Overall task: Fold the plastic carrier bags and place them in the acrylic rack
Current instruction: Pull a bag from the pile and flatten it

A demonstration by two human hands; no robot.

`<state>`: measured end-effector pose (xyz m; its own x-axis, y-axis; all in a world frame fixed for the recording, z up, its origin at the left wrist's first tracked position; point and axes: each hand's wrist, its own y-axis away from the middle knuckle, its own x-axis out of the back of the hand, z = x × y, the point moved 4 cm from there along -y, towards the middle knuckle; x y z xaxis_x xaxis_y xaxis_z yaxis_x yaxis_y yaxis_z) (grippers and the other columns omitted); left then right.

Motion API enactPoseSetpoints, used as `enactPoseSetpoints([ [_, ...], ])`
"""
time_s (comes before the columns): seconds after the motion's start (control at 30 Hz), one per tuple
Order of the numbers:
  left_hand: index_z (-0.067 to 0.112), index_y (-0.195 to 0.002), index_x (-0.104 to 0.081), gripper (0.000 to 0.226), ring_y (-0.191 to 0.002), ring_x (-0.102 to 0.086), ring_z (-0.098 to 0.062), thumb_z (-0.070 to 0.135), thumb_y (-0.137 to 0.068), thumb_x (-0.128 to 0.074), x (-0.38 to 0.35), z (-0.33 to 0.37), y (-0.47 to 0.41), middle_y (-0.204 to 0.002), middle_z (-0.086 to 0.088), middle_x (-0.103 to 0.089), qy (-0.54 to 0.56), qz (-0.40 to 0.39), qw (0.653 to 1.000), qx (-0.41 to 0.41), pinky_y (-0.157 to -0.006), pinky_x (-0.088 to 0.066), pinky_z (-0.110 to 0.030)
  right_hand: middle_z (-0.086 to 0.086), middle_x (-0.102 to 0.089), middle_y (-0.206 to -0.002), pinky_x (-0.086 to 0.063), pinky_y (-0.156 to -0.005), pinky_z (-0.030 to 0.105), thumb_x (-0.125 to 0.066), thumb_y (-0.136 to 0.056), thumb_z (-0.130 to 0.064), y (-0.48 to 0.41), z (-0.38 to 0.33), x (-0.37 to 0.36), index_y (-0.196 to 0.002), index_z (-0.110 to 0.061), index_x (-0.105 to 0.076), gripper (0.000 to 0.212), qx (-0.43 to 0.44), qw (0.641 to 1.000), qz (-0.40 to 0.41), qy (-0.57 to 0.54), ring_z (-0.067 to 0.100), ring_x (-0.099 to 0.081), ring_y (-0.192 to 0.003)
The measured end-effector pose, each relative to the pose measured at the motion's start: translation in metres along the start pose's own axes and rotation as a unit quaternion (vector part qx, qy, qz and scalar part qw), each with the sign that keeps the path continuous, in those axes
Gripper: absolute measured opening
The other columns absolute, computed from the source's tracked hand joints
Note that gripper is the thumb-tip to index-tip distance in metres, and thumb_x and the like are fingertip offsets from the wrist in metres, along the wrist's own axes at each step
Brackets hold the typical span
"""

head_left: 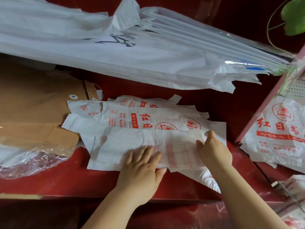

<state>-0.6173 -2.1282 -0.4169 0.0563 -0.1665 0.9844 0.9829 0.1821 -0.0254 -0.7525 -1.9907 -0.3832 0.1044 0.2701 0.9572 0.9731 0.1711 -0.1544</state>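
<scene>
Left hand [142, 164] lies flat, fingers straight, pinning the top bag [123, 146] near the counter's [66, 184] front edge, probably so the crease holds. Right hand [213, 150] pinches the bag's right end, likely to fold it over. More bags [148, 116] lie stacked just behind.

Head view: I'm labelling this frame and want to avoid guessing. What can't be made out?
- Acrylic rack: only a clear corner shows, cut off by the right edge.
- Top bag: its print shows faintly through the plastic, unreadable; the left hand covers part.
- Right hand: its own back hides the fingertips, so a pinch on the bag's edge is unsure.
- Bag pile: count hidden under the top bag.
</scene>
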Motion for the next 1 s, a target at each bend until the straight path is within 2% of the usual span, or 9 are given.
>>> enactPoseSetpoints([
  [0.1,0.029,-0.147,0.0,0.062,-0.141,0.014,-0.011,0.056,-0.091,-0.002,-0.002,0.001,0.001,-0.155,0.007,0.011,-0.016,-0.01,1.0,0.01,-0.112,0.012,-0.037,0.018,-0.059,-0.115,-0.038,-0.091,0.042,-0.046,-0.084,-0.027,0.02,-0.024,-0.002,-0.114,-0.004,-0.057,0.039,0.18,0.972,0.151,0.011,0.034,-0.046,-0.112],
  [0.2,0.027,-0.147,0.001,0.061,-0.141,0.014,-0.011,0.054,-0.093,-0.006,0.0,0.002,0.001,-0.155,0.007,0.011,-0.034,-0.021,0.999,0.006,-0.112,0.011,-0.037,0.017,-0.051,-0.131,-0.033,-0.101,0.032,-0.023,-0.077,-0.044,0.047,-0.052,-0.019,-0.116,-0.01,-0.06,0.064,0.305,0.951,0.048,-0.032,0.028,-0.041,-0.125],
  [0.27,0.026,-0.147,0.002,0.056,-0.141,0.016,-0.011,0.047,-0.098,-0.014,-0.001,0.001,0.001,-0.155,0.005,0.014,-0.026,-0.04,0.999,0.009,-0.112,0.012,-0.038,0.0,-0.026,-0.15,-0.014,-0.109,0.022,0.003,-0.069,-0.055,0.056,-0.049,-0.028,-0.137,-0.022,-0.039,0.086,0.277,0.96,-0.038,-0.008,0.014,-0.021,-0.138],
  [0.3,0.026,-0.147,0.003,0.056,-0.141,0.017,-0.011,0.046,-0.098,-0.015,-0.002,0.001,0.002,-0.154,0.004,0.015,-0.021,-0.048,0.999,0.011,-0.112,0.013,-0.038,-0.006,-0.02,-0.152,-0.008,-0.108,0.021,0.005,-0.073,-0.055,0.054,-0.04,-0.03,-0.141,-0.025,-0.031,0.082,0.26,0.965,-0.038,0.003,0.011,-0.015,-0.139],
  [0.4,0.028,-0.147,0.008,0.056,-0.14,0.019,-0.012,0.047,-0.098,-0.011,-0.001,0.0,0.001,-0.154,0.003,0.017,-0.019,-0.054,0.998,0.016,-0.111,0.014,-0.039,-0.004,-0.019,-0.152,-0.007,-0.109,0.022,-0.022,-0.098,-0.038,0.043,-0.014,-0.023,-0.142,-0.019,-0.028,0.048,0.178,0.983,-0.039,0.001,0.014,-0.014,-0.14],
  [0.5,0.03,-0.147,0.005,0.056,-0.14,0.018,-0.011,0.051,-0.096,-0.004,-0.002,0.001,0.0,-0.154,0.006,0.015,-0.005,-0.046,0.999,0.014,-0.112,0.012,-0.039,0.0,-0.029,-0.148,-0.011,-0.107,0.021,-0.035,-0.097,-0.031,0.042,0.011,-0.015,-0.137,-0.015,-0.037,0.042,0.121,0.992,-0.02,-0.008,0.016,-0.021,-0.137],
  [0.63,0.037,-0.141,-0.024,0.091,-0.139,-0.011,-0.005,0.057,-0.063,0.018,0.014,-0.002,0.0,-0.151,0.016,-0.014,0.035,0.014,0.999,0.007,-0.11,-0.005,-0.025,-0.003,-0.034,-0.144,-0.014,-0.105,0.019,-0.038,-0.096,-0.032,0.046,0.02,-0.012,-0.134,-0.017,-0.041,0.041,0.121,0.992,0.001,-0.022,0.014,-0.025,-0.135],
  [0.77,0.028,-0.141,-0.03,0.043,-0.138,-0.017,-0.009,0.034,-0.099,-0.023,0.037,-0.019,-0.031,-0.151,0.011,-0.022,0.045,0.021,0.999,0.02,-0.11,-0.008,-0.024,-0.003,-0.036,-0.143,-0.014,-0.107,0.021,-0.04,-0.096,-0.031,0.045,0.021,-0.014,-0.132,-0.017,-0.043,0.04,0.131,0.99,0.014,-0.047,0.016,-0.026,-0.134],
  [1.0,0.016,-0.14,-0.035,0.063,-0.13,-0.037,-0.019,0.029,-0.085,-0.063,0.044,-0.056,-0.08,-0.145,-0.002,-0.035,0.109,-0.095,0.986,0.084,-0.105,-0.031,-0.026,-0.005,-0.035,-0.144,-0.015,-0.107,0.021,-0.04,-0.095,-0.034,0.042,0.023,-0.013,-0.134,-0.019,-0.039,0.042,0.145,0.987,0.03,-0.066,0.014,-0.026,-0.135],
])
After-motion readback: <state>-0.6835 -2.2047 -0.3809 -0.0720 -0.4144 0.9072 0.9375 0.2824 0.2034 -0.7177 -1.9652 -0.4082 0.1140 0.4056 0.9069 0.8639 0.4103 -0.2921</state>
